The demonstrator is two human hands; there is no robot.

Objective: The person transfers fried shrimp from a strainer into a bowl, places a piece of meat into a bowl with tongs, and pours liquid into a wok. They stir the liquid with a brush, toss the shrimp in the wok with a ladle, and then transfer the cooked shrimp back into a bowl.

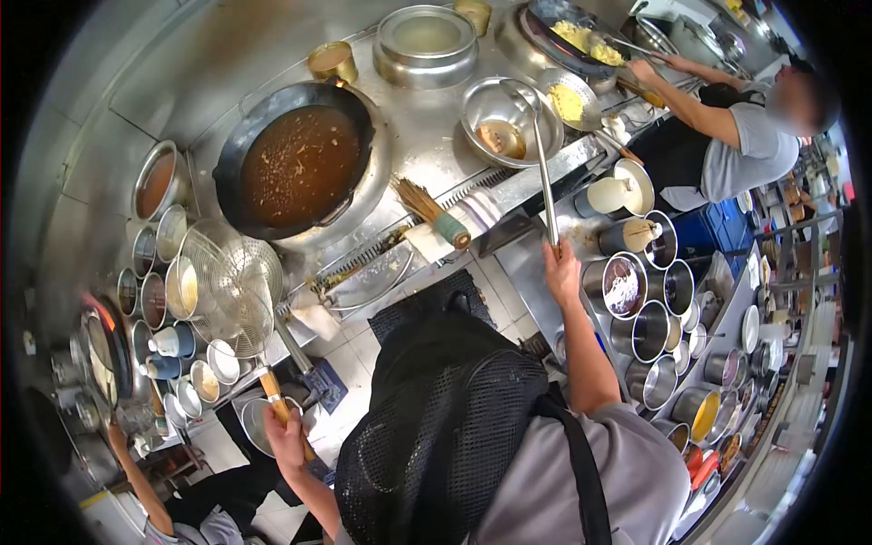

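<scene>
My left hand (286, 438) is closed around the wooden handle of a round wire strainer (216, 295). The strainer's mesh sits over several small pots at the left, beside another wire strainer (257, 268). In my right hand (561, 272) is the end of a long metal ladle (546, 168), fingers wrapped round it. The ladle's head lies over a steel bowl (472, 129) with some brown liquid in it. A large black wok (234, 195) of brown sauce with small bits rests on the stove ahead.
A bamboo brush (434, 216) and a folded cloth (472, 213) lie on the stove's front edge. Several seasoning pots (649, 329) crowd the right counter. A co-worker (758, 136) stirs yellow food in a wok (545, 32); another person's arm (136, 477) reaches in at lower left.
</scene>
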